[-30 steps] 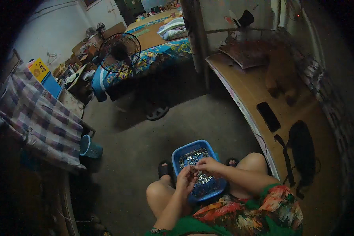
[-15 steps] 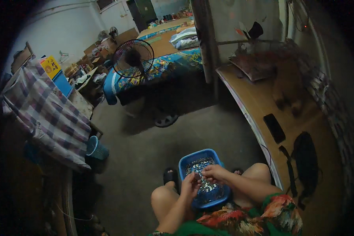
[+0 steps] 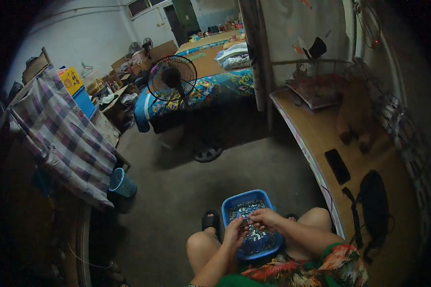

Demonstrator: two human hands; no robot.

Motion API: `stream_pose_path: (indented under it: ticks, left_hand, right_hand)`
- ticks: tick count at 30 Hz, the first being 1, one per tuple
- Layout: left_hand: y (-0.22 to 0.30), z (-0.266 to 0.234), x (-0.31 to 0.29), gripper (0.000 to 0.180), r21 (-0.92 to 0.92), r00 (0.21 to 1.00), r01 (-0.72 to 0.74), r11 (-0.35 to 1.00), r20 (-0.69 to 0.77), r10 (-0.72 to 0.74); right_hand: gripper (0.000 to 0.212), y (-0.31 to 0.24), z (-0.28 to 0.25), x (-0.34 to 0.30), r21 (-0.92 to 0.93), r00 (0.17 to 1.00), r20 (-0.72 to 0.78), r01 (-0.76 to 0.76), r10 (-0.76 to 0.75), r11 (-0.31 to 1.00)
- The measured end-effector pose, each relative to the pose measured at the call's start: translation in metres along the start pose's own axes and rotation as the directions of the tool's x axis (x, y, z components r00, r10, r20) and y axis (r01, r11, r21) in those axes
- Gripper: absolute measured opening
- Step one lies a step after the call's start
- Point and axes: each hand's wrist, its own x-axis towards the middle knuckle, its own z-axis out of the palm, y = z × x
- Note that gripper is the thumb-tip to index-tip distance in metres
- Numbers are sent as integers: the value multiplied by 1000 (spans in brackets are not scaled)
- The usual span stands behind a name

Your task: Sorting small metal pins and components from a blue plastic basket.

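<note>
A blue plastic basin sits low between my knees, holding many small shiny metal pieces. Over it, my left hand is closed, its thumb and fingers pinched around something small and dark. My right hand comes in from the other side, fingertips also pinched and nearly meeting the left ones. Whatever lies between the fingertips is too small to name. Both hands are above the pieces, and they hide part of the basin's middle.
To the right, a bed edge bears a black phone and a black bag. A standing fan is ahead, before a patterned bed. At left are a teal wastebasket and a checked cloth. A black slipper is by the basin.
The whole view has shifted slightly, so the room appears lower and further right. My hands stay over the basin with fingertips close together; their grip looks much the same.
</note>
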Motion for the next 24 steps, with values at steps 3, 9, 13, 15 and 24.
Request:
stream_pose_path:
  ticks: [3, 9, 13, 15, 24]
  left_hand:
    - [-3, 1, 3, 22, -23, 1000, 6, 1000, 18, -6]
    - [-1, 1, 0, 20, -12, 1000, 0, 1000, -14, 0]
    - [-4, -5, 3, 20, -46, 1000, -2, 999, -22, 1]
    - [-3, -4, 4, 19, -33, 1000, 18, 999, -4, -18]
    - [-5, -4, 6, 20, -23, 1000, 7, 1000, -29, -8]
  right_hand:
    - [18, 4, -5, 2, -11, 999, -18, 38, -38, 999]
    - [14, -1, 2, -4, 9, 998, 35, 45, -46, 999]
    - [12, -1, 4, -5, 37, 1000, -9, 25, -25, 999]
    - [14, 2, -2, 0, 45, 1000, -23, 4, -3, 999]
    - [14, -3, 3, -5, -80, 1000, 15, 21, -20, 997]
